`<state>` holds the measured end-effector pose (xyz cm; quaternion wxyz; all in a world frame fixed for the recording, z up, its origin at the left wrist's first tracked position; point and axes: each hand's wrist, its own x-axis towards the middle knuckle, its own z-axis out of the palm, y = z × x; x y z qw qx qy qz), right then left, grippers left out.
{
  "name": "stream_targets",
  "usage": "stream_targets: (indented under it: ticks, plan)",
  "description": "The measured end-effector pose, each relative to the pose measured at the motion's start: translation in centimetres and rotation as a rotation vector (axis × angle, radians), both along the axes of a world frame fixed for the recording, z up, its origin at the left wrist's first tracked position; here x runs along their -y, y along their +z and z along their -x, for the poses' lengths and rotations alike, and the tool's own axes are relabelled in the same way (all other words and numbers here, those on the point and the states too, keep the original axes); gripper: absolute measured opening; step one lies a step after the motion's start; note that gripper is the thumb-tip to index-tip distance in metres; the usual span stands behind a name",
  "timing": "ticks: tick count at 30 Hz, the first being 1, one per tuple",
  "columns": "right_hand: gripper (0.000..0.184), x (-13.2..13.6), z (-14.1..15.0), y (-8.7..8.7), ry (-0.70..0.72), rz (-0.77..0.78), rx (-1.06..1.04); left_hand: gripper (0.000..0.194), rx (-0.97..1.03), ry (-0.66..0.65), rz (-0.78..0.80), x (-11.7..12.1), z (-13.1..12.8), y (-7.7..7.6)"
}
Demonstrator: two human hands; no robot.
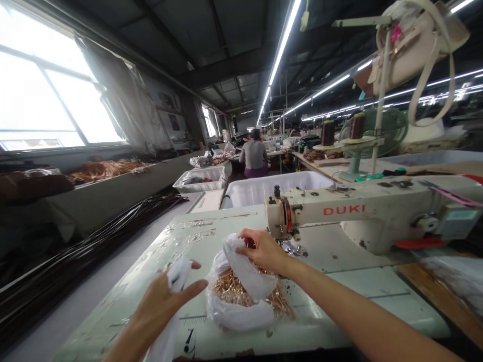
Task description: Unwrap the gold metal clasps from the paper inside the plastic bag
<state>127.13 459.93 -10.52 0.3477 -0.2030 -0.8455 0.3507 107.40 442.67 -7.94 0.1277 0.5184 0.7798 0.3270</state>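
A white plastic bag lies open on the sewing machine table, filled with small gold-coloured metal fittings; some spill past its right side. My right hand is closed in a pinch on the bag's upper edge. Left of the bag, my left hand has a strip of white plastic caught in its fingers, its lower end hanging below the palm. The left thumb and forefinger stand apart, pointing towards the bag. What the other left fingers do is partly hidden.
A sewing machine stands behind and right of the bag, small metal pieces by its needle end. White bins stand beyond the table. Dark strips lie along the left. A person sits farther back. Thread spools are at right.
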Motion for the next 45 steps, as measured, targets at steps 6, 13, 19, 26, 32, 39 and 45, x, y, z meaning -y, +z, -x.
stream_targets:
  ticks: [6,13,19,26,32,39,45]
  plan:
    - [0.030,0.1,1.0,-0.1,0.073,0.251,-0.112,0.042,-0.052,-0.113,-0.032,-6.4,-1.8,0.0]
    - [0.040,-1.6,0.5,0.3,0.095,0.176,-0.117,0.019,-0.268,-0.145,-0.079,-7.6,-0.8,0.0]
    - [0.034,-1.8,0.4,1.4,0.079,-0.122,-0.139,0.031,-0.274,-0.129,-0.123,-6.8,-0.6,1.6]
    - [0.025,-0.6,2.0,1.1,0.058,-0.027,-0.200,0.053,-0.218,-0.074,0.038,-6.8,-4.2,0.6]
    - [0.032,-1.2,2.4,1.2,0.204,0.183,-0.127,0.035,-0.055,-0.207,-0.034,-7.5,-4.0,-0.5]
    - [0.035,-1.4,1.3,1.1,-0.116,0.063,0.157,0.041,-0.043,-0.235,-0.007,-8.7,-2.9,-2.3]
    - [0.014,-0.6,0.0,-1.5,-0.425,-0.026,0.398,0.038,-0.076,-0.233,0.016,-9.9,-2.3,-4.2]
